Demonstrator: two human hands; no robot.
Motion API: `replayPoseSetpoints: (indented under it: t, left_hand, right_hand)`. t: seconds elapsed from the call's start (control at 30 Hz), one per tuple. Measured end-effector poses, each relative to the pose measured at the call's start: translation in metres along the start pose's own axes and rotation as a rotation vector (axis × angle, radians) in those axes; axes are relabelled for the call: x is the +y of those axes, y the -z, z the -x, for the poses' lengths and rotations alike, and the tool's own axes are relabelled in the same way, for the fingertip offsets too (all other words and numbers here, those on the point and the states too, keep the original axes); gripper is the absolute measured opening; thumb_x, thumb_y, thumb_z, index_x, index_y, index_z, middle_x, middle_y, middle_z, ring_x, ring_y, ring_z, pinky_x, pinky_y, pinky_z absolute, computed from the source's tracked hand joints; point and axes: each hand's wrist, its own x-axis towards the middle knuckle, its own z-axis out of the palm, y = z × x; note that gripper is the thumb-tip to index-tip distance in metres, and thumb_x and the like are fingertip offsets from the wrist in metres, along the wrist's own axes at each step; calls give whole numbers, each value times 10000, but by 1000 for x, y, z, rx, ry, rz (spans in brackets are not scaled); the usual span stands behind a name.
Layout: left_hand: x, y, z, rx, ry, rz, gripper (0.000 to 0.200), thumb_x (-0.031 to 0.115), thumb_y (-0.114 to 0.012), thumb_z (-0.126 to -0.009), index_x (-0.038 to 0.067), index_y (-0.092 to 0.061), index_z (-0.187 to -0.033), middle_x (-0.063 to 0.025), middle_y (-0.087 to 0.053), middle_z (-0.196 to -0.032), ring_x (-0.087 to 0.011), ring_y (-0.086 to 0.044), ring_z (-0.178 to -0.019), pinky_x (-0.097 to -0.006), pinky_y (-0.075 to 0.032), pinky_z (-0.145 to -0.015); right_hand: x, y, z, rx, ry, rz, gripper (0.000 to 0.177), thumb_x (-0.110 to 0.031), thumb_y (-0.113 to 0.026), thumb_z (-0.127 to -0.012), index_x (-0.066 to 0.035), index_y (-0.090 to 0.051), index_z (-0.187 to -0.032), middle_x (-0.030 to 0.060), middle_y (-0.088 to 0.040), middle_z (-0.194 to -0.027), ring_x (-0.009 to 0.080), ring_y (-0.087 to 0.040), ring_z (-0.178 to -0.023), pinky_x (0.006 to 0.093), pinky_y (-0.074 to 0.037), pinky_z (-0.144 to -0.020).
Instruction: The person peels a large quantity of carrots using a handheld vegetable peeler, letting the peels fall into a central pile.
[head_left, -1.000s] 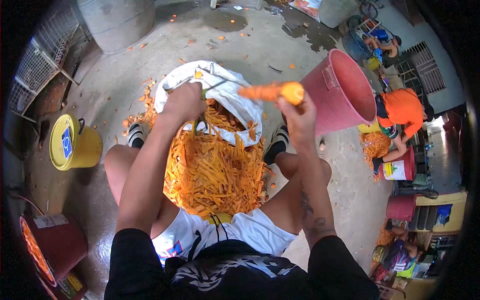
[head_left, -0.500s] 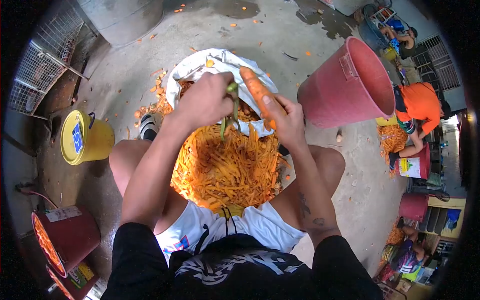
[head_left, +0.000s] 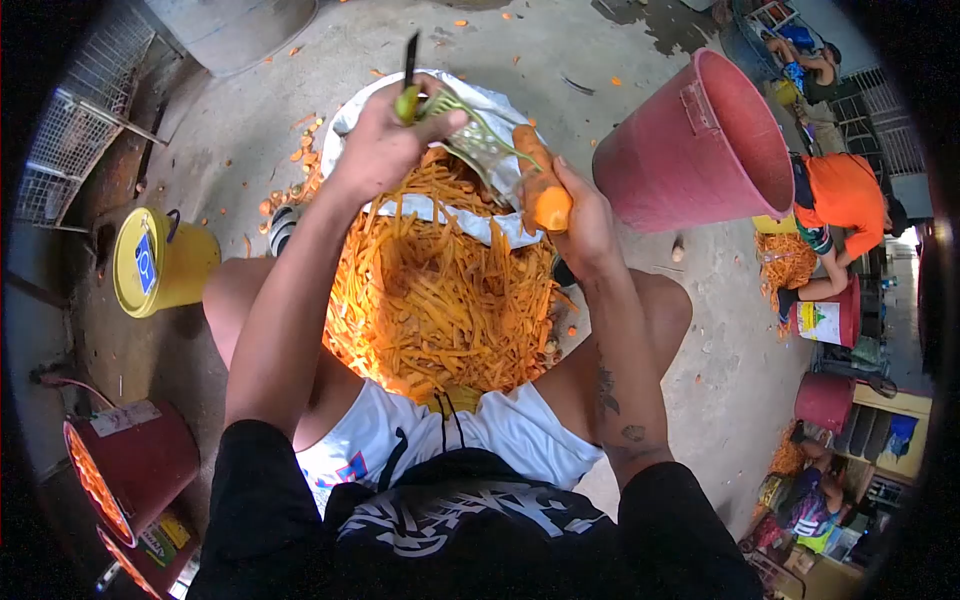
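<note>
My left hand (head_left: 385, 150) is closed around a green peeler (head_left: 407, 104), above the far side of the sack. A thin dark blade (head_left: 412, 58) sticks up from that same fist. The peeler's far part is smeared by motion and reaches toward the carrot. My right hand (head_left: 585, 215) grips a carrot (head_left: 535, 165), its bright cut end turned toward me. Below both hands, a heap of orange peelings (head_left: 440, 300) lies between my knees. A white sack (head_left: 350, 110) with its mouth folded open holds more peelings behind the heap.
A large red bin (head_left: 650, 150) stands tilted in view at the right. At left are a yellow lidded bucket (head_left: 175, 260) and a dark red bucket (head_left: 150, 450) of orange pieces. Carrot bits litter the concrete floor. A person in an orange shirt (head_left: 840, 195) bends at far right; others sit nearby.
My left hand has moved up and left with the peeler, and the dark blade now shows. The carrot has tipped so its cut end faces me.
</note>
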Motion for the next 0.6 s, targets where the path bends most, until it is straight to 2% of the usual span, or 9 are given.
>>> replayPoseSetpoints:
  t: [0.07,0.13,0.17,0.23,0.33,0.37,0.43,0.5,0.6]
  left_hand:
    - [-13,-18,3,-46,-68,-7,211,245,-761,-944,73,-638,-950,48,-568,-755,-70,-504,-652,-264,-425,-582]
    - [-11,-29,5,-74,-272,-93,185,215,-740,-955,56,-647,-945,34,-605,-765,-99,-554,-682,-289,-475,-634]
    - [-10,-22,1,-73,-268,-88,185,215,-740,-955,56,-647,-945,34,-605,-765,-99,-554,-682,-289,-475,-634]
    - [-13,8,-15,93,-23,-76,178,208,-737,-952,45,-666,-950,14,-632,-756,-104,-578,-685,-296,-501,-663]
    - [-32,37,-37,358,-93,20,184,232,-754,-934,63,-687,-966,-4,-655,-736,-97,-546,-611,-274,-457,-605]
    - [-37,33,-35,357,-99,21,184,232,-754,-934,63,-687,-966,-4,-655,-736,-97,-546,-611,-274,-457,-605]
    - [-8,-4,-11,200,150,-78,189,229,-764,-926,66,-676,-962,10,-646,-760,-95,-563,-663,-273,-473,-644]
    - [-6,-36,9,9,-150,-47,193,200,-784,-909,76,-638,-925,34,-618,-818,-78,-568,-773,-289,-478,-706]
    - [-21,-8,-9,142,-68,-79,159,167,-765,-920,52,-656,-924,25,-643,-774,-76,-565,-687,-264,-474,-637]
  right_hand:
    - [2,-2,-1,-95,-28,-97,413,-331,-407,-1102,-16,-557,-1323,88,-683,-966,144,-658,-835,287,-519,-745]
    - [2,-2,3,-129,-44,-102,403,-329,-404,-1100,-22,-555,-1311,86,-671,-972,153,-645,-831,303,-520,-730]
    - [2,-3,6,-163,-56,-112,392,-328,-401,-1098,-27,-553,-1299,85,-660,-978,161,-633,-826,320,-520,-716]
    - [-6,-10,18,-151,-94,-133,393,-332,-409,-1094,-28,-561,-1290,82,-658,-978,160,-632,-827,317,-519,-717]
    - [-7,-9,18,-183,-91,-156,396,-337,-420,-1088,-27,-569,-1285,81,-655,-975,159,-631,-829,312,-518,-722]
    - [-6,-5,14,-219,-69,-151,399,-338,-422,-1086,-27,-570,-1287,81,-654,-972,159,-631,-831,309,-517,-725]
    - [1,6,5,-206,-74,-154,395,-335,-424,-1084,-23,-581,-1267,82,-666,-974,157,-637,-825,309,-519,-721]
    - [3,3,2,-199,-83,-155,393,-333,-425,-1081,-19,-592,-1248,82,-679,-975,155,-644,-819,308,-521,-717]
    - [1,-7,11,-111,-63,-170,406,-343,-416,-1085,-15,-599,-1236,88,-676,-982,161,-650,-825,309,-533,-740]
